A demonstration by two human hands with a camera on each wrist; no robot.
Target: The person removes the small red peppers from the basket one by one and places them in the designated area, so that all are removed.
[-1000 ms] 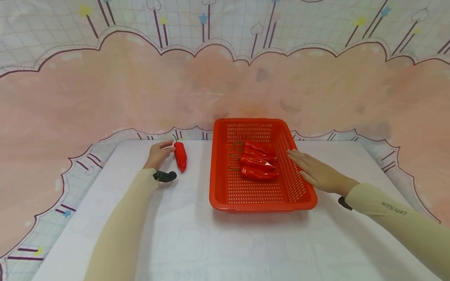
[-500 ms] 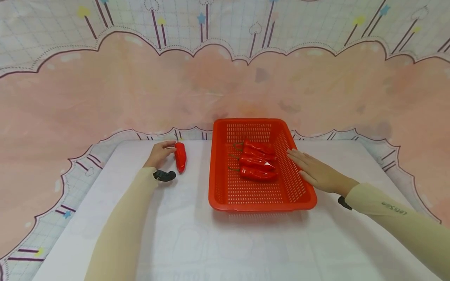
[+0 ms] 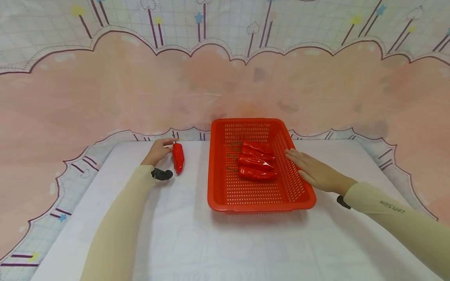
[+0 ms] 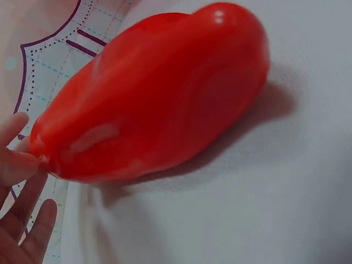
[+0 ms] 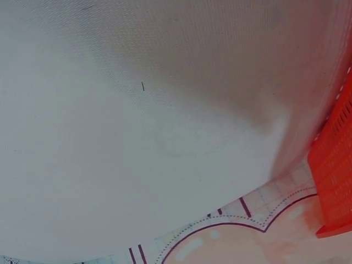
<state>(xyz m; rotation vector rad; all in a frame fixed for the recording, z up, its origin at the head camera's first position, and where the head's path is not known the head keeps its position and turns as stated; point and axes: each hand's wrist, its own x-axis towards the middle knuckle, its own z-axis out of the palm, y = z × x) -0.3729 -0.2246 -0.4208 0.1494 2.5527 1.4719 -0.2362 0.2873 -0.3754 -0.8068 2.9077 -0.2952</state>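
Observation:
At the left of the head view, a red chili pepper [image 3: 178,158] lies lengthwise over the white table, stem end away from me. My left hand [image 3: 156,151] pinches it at the stem end; in the left wrist view the thumb and a finger meet there and hide the stem, while the other fingers [image 4: 41,228] spread loosely. My right hand [image 3: 318,171] rests with straight fingers on the right rim of a red plastic basket [image 3: 261,207]. Inside the basket several red chili peppers [image 3: 257,173] lie side by side, green stems pointing left.
The white table [image 3: 175,234] carries the basket near its far edge. Behind rises a patterned pink and white cloth [image 3: 158,93]. In the right wrist view, the basket's side [image 5: 335,165] stands at the right edge, beside bare white tabletop [image 5: 110,165].
My left fingers have moved from beside the chili pepper onto its stem end, and the pepper has turned slightly. The right hand keeps its place on the basket; the head view has shifted a little.

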